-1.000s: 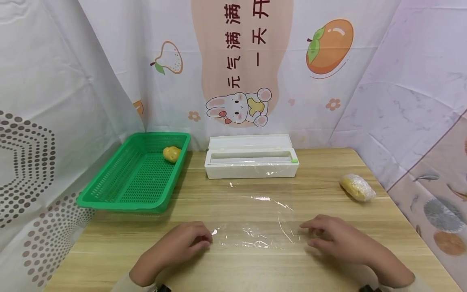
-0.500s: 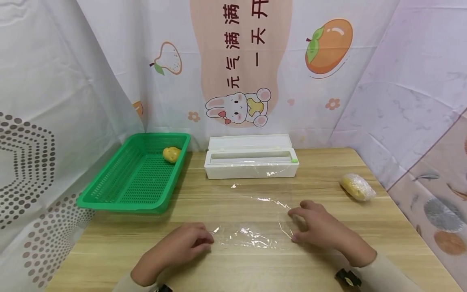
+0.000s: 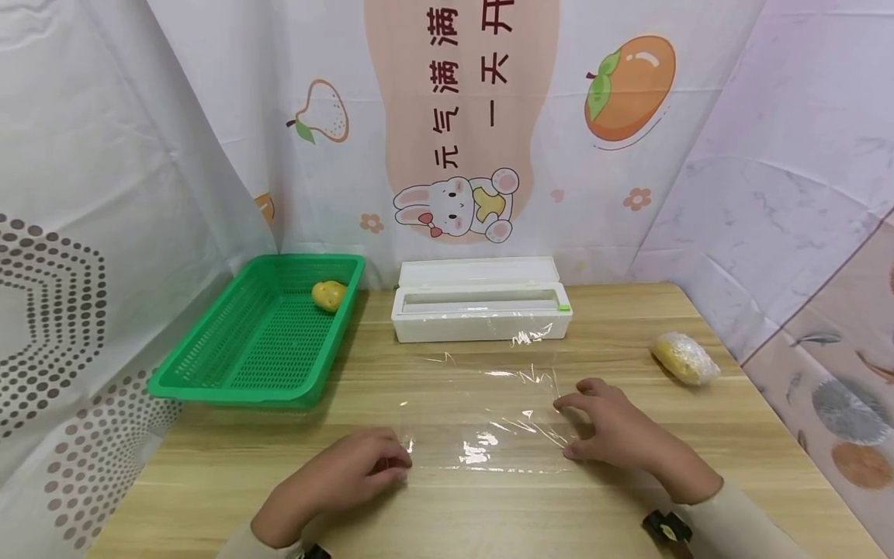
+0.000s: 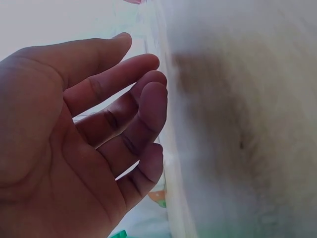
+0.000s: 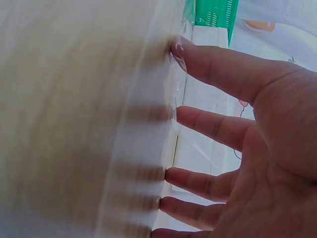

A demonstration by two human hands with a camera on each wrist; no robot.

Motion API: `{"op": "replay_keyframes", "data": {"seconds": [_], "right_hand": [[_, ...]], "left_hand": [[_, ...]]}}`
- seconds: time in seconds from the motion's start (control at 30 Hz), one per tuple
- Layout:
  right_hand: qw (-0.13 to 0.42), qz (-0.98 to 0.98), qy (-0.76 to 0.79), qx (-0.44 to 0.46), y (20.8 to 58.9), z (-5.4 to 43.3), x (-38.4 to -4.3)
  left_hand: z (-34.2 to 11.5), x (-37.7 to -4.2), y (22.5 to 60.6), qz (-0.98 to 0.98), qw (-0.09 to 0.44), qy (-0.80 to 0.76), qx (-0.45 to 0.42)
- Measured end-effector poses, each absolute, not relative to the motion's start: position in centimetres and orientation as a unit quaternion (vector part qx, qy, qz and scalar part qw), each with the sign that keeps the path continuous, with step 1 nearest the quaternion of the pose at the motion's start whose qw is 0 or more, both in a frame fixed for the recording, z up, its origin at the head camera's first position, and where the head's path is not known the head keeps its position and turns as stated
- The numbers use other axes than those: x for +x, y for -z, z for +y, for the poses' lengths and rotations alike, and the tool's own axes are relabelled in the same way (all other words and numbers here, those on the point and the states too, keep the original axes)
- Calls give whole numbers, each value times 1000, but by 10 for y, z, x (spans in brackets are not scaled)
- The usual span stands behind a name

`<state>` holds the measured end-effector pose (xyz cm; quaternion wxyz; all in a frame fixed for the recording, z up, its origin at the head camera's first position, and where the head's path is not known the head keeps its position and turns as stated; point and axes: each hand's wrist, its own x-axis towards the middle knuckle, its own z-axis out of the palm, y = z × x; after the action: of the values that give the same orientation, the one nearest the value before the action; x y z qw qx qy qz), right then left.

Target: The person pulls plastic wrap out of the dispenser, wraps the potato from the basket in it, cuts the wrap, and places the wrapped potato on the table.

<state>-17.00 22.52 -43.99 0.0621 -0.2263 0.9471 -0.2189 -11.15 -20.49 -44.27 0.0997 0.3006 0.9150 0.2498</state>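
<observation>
Evidently both hands are working at the film (image 3: 475,411), a clear sheet lying on the worktop (image 3: 447,520) in front of the person. The left hand (image 3: 359,467) is at the film's left edge, its fingers loosely bent and thumb apart, with nothing visible in its grasp; whether it presses the edge is hard to tell. The right hand (image 3: 625,431) is spread at the film's right edge, fingers nearly straight and tips down, a bit of film clinging to the thumb tip. Its wide stance probably serves to hold that side out flat, since bright creases run inward from it, and the hands on opposite edges likely share the tension. Just beyond the film stands the white box (image 3: 482,328), its lid (image 3: 482,272) raised behind and a roll (image 3: 482,306) inside; glints on its front suggest the film reaches up to it, so the box bounds the far side. Left of the film and farther back, the green basket (image 3: 279,349) holds one bare potato (image 3: 328,296) by its right wall. Right of the film, well apart, lies a wrapped potato (image 3: 684,359). Behind everything hangs a printed curtain (image 3: 321,202), blocking any reach past the box.
</observation>
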Motion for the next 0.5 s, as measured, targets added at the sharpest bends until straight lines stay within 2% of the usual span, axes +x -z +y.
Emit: {"op": "replay_keyframes", "data": {"seconds": [0.27, 0.5], "right_hand": [[57, 947, 221, -224, 443, 228, -171], [57, 947, 220, -227, 445, 231, -173]], "left_hand": [[-208, -114, 436, 915, 93, -266, 290], [-209, -124, 418, 919, 63, -254, 295]]}}
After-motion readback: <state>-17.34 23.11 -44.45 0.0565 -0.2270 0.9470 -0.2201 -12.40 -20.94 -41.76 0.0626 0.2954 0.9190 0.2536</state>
